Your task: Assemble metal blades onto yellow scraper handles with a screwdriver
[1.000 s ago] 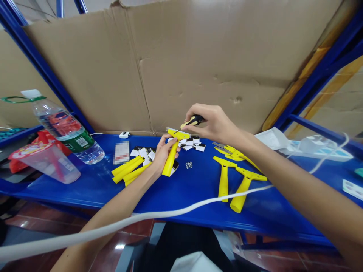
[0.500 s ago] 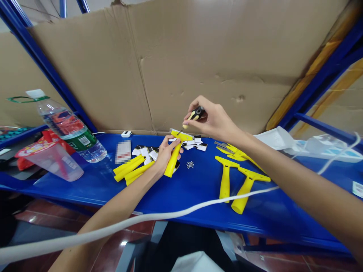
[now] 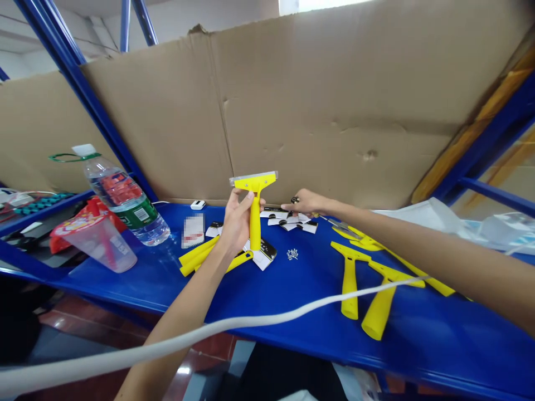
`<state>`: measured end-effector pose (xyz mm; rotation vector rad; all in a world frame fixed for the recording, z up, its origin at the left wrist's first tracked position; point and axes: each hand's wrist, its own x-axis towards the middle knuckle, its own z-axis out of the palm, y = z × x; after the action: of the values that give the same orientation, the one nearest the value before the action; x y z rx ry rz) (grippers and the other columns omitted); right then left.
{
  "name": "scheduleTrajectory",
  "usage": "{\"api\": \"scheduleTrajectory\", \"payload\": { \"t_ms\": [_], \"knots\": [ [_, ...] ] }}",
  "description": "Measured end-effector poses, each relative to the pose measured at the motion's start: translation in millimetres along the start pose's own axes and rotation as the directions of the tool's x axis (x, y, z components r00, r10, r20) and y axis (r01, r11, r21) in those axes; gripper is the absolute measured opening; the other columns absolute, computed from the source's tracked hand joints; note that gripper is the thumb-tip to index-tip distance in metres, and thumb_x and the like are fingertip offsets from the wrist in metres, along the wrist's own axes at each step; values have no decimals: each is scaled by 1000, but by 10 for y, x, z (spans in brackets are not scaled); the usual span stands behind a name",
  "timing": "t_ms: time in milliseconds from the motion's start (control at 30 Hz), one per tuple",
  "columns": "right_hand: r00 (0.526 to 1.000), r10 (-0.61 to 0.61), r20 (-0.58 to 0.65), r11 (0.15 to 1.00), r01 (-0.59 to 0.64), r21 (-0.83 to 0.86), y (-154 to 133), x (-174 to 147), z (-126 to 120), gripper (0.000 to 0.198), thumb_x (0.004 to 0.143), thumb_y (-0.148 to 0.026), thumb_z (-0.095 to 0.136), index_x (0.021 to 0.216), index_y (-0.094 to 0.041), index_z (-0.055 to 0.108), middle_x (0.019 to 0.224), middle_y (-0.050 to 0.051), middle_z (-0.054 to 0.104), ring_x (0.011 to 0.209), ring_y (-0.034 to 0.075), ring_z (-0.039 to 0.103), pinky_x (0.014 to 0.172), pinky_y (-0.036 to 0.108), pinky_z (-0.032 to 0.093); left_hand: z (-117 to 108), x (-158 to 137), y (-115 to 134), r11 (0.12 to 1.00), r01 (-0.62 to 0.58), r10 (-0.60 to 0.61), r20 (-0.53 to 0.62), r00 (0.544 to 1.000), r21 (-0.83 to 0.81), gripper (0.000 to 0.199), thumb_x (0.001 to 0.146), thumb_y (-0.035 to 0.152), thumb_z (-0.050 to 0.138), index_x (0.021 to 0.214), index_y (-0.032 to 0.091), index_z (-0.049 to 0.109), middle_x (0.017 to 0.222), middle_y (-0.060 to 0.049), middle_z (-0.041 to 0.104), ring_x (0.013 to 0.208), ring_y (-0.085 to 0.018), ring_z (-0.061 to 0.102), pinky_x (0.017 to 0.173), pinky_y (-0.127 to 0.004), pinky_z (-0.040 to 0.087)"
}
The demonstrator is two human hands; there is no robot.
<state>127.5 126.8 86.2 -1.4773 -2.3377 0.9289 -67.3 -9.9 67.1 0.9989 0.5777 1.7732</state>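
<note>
My left hand [image 3: 239, 220] is closed around the handle of a yellow scraper [image 3: 255, 214], held upright above the table. Two screw heads show in the scraper's head, and a clear strip runs along its top edge. My right hand [image 3: 309, 202] is low at the back of the table, over several white-and-black cards [image 3: 292, 221]. The black end of a screwdriver [image 3: 295, 199] pokes out of its curled fingers; most of the tool is hidden. A small pile of screws [image 3: 292, 254] lies in front of the cards.
Yellow handles [image 3: 198, 257] lie at left, and more yellow scraper bodies [image 3: 350, 275] at right. A water bottle [image 3: 129, 200] and a plastic cup [image 3: 102, 245] stand on the left. A white cable [image 3: 251, 321] crosses in front. Cardboard [image 3: 313, 111] walls the back.
My right hand has moved the screwdriver off the scraper and down to the cards at the back. My left hand has turned the scraper upright, its screwed face toward me. The view has shifted slightly.
</note>
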Motion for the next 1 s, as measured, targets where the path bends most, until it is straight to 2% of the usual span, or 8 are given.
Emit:
{"api": "scheduleTrajectory", "payload": {
  "t_ms": [133, 267, 367, 533, 633, 833, 1000],
  "knots": [
    [996, 94, -4, 993, -94, -74, 49, 296, 286, 46, 88, -45, 88, 64, -15, 63, 59, 8, 67, 47, 14, 53, 44, 30, 38, 24, -31, -4, 1000, 28, -28, -1, 1000, 6, 42, 83, 28, 90, 108, 27, 57, 113, -1, 71, 90, -16, 73, 73, -27, 56],
    [992, 124, -25, 990, -126, -61, 115, 448, 372, 36, 89, -35, 86, 69, -14, 65, 56, 3, 62, 48, 12, 52, 45, 28, 38, 8, -33, 3, 999, 44, -43, 38, 998, -19, 41, 83, 25, 90, 108, 27, 57, 110, -1, 71, 90, -17, 74, 75, -29, 57],
    [990, 137, -35, 990, -138, -37, 177, 460, 404, 32, 92, -34, 82, 73, -16, 64, 54, -1, 56, 47, 11, 48, 45, 26, 37, -4, -33, 6, 997, 48, -44, 72, 996, -55, 41, 83, 23, 91, 108, 27, 59, 110, -1, 72, 90, -17, 75, 78, -31, 58],
    [986, 165, -18, 985, -166, -56, 231, 497, 442, 53, 88, -59, 83, 65, -18, 58, 51, 1, 54, 49, 12, 48, 45, 27, 33, -4, -35, -23, 996, 56, -51, 77, 996, -65, 41, 83, 26, 92, 108, 25, 60, 109, -2, 73, 91, -19, 76, 83, -32, 58],
    [985, 173, 22, 982, -170, -79, 209, 548, 454, 53, 86, -57, 87, 64, -19, 57, 51, 0, 54, 50, 12, 48, 46, 27, 34, -6, -26, -50, 998, 39, -36, 54, 998, -58, 38, 85, 25, 90, 107, 25, 60, 106, -2, 74, 92, -19, 77, 82, -31, 58],
    [971, 229, 69, 958, -211, -196, 99, 599, 418, 46, 80, -50, 93, 68, -18, 62, 55, 1, 58, 52, 14, 51, 51, 29, 38, -31, -1, -89, 999, 17, -18, -26, 1000, -33, 34, 86, 24, 88, 107, 22, 61, 111, -4, 77, 92, -18, 77, 80, -29, 58],
    [965, 224, 133, 935, -175, -307, 38, 571, 352, 47, 86, -53, 87, 68, -16, 65, 56, 3, 59, 58, 17, 57, 57, 31, 42, -54, 24, -107, 997, 47, -50, -45, 998, -69, 27, 89, 27, 84, 102, 20, 61, 115, -10, 79, 88, -18, 76, 75, -29, 57]
  ]
}}
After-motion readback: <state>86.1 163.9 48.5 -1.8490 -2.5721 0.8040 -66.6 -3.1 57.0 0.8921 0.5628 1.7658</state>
